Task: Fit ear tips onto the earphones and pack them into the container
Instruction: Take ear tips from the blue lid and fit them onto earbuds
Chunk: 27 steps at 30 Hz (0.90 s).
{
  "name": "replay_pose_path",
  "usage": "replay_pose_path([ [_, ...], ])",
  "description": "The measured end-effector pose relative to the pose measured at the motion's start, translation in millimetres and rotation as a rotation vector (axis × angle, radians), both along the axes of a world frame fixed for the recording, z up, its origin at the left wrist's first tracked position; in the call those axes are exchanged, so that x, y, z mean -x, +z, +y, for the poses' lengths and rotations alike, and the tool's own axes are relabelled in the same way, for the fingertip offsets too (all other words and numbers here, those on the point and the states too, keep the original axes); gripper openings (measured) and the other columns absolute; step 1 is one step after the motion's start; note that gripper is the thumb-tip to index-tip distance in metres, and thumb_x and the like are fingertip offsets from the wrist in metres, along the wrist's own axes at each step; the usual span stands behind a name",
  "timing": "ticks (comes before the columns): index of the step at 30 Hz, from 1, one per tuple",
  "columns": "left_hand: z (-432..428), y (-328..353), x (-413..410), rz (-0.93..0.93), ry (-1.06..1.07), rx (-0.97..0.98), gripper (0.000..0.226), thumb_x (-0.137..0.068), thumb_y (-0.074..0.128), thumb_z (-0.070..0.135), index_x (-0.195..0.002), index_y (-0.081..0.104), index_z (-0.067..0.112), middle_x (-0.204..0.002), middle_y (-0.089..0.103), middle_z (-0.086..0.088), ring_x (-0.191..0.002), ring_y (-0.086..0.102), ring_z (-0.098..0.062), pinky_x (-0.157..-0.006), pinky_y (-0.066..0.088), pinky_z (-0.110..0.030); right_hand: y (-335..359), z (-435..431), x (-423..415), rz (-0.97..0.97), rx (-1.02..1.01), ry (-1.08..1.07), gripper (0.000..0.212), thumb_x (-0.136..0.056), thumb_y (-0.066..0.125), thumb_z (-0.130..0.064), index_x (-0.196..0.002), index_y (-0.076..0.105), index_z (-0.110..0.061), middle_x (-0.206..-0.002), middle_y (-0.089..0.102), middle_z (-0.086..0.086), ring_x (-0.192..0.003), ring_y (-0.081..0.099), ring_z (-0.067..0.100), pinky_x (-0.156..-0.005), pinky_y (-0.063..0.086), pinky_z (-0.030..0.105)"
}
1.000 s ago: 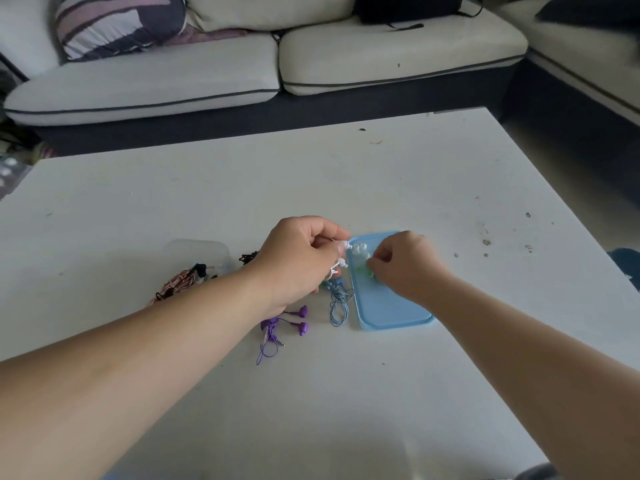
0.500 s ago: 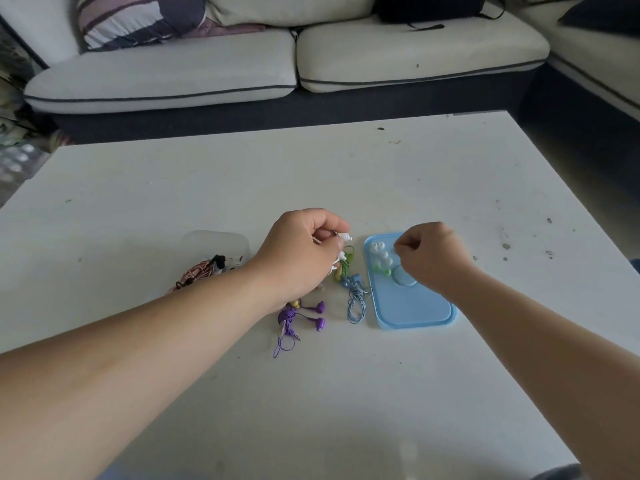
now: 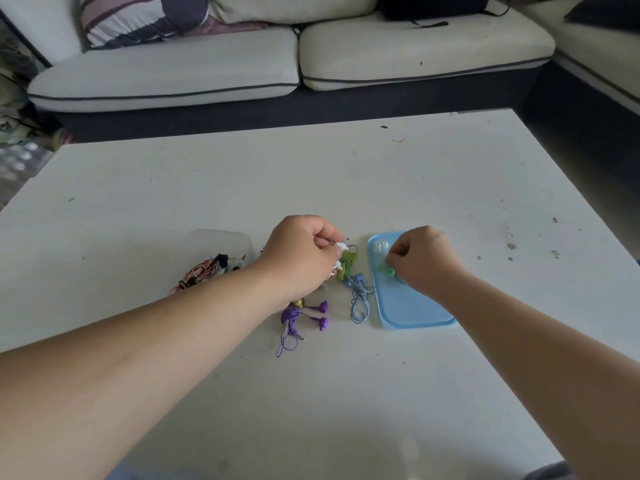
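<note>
Your left hand point(image 3: 301, 259) pinches a white earphone point(image 3: 341, 246). At its 3 o'clock, your right hand point(image 3: 424, 261) curls over the blue lid point(image 3: 408, 308); I cannot tell whether it holds anything.

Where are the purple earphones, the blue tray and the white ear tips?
purple earphones point(image 3: 323, 321): head view, on the nearer earbud.
blue tray point(image 3: 408, 310): head view, on its bare floor.
white ear tips point(image 3: 378, 248): head view, on the cluster in the tray's far left corner.
</note>
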<state>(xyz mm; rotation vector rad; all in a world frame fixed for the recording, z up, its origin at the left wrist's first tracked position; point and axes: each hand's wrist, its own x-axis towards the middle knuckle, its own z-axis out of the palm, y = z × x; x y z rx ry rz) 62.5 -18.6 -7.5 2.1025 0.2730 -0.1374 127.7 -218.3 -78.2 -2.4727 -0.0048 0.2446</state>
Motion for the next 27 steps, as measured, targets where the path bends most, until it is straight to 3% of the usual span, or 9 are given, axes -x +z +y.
replay_pose_path([
  [2,1,0,0,0.004,-0.005,0.005,0.011,-0.094,0.072,0.012,-0.097,0.073,0.023,-0.089,0.075,-0.004,-0.082,0.076,-0.027,-0.043,0.042,-0.013,5,1,2,-0.03,-0.011,0.003,0.009,-0.083,0.063,-0.007,-0.08,0.072,-0.009,-0.077,0.072,0.01,-0.065,0.065,0.03,-0.059,0.054,0.033],
  [5,1,1,0,0.005,-0.007,0.016,0.01,-0.094,0.072,0.012,-0.1,0.073,0.02,-0.09,0.075,-0.005,-0.082,0.076,-0.026,-0.042,0.042,-0.013,8,5,5,-0.088,-0.051,0.034,0.012,-0.088,0.063,-0.011,-0.082,0.072,-0.016,-0.076,0.069,0.0,-0.068,0.067,0.028,-0.064,0.057,0.036],
  [11,-1,4,2,-0.002,-0.02,0.046,0.011,-0.095,0.07,0.009,-0.1,0.075,0.017,-0.087,0.074,-0.004,-0.081,0.077,-0.027,-0.049,0.048,-0.016,-1,15,2,-0.006,0.052,0.074,0.014,-0.084,0.057,-0.01,-0.081,0.071,-0.008,-0.085,0.07,0.018,-0.057,0.043,0.021,-0.055,0.038,0.03],
  [15,2,4,3,-0.007,-0.026,0.038,0.011,-0.095,0.071,0.01,-0.1,0.075,0.018,-0.085,0.073,-0.001,-0.081,0.077,-0.026,-0.053,0.047,-0.018,7,19,4,0.02,0.142,0.107,0.028,-0.084,0.054,-0.007,-0.056,0.055,-0.012,-0.057,0.049,0.005,-0.056,0.042,0.023,-0.051,0.035,0.027],
  [19,5,6,4,-0.009,-0.03,0.042,0.011,-0.095,0.07,0.011,-0.097,0.074,0.021,-0.086,0.075,-0.004,-0.08,0.077,-0.027,-0.047,0.047,-0.018,9,17,6,0.01,0.164,0.137,0.025,-0.088,0.059,-0.011,-0.063,0.06,-0.019,-0.071,0.065,0.001,-0.068,0.062,0.028,-0.059,0.054,0.036],
  [22,5,8,5,-0.013,-0.034,0.05,0.01,-0.095,0.071,0.011,-0.099,0.075,0.019,-0.09,0.076,-0.006,-0.081,0.077,-0.028,-0.058,0.06,-0.029,14,14,8,-0.008,0.054,0.106,0.016,-0.088,0.06,-0.012,-0.073,0.065,-0.017,-0.076,0.069,0.006,-0.073,0.066,0.033,-0.064,0.058,0.042],
  [27,6,11,6,-0.024,-0.032,0.077,0.013,-0.095,0.07,0.01,-0.105,0.074,0.018,-0.092,0.075,-0.005,-0.081,0.076,-0.025,-0.042,0.041,-0.013,40,3,12,0.04,-0.287,-0.061,0.011,-0.091,0.065,-0.009,-0.083,0.072,-0.013,-0.073,0.072,0.008,-0.057,0.062,0.018,-0.054,0.047,0.027],
])
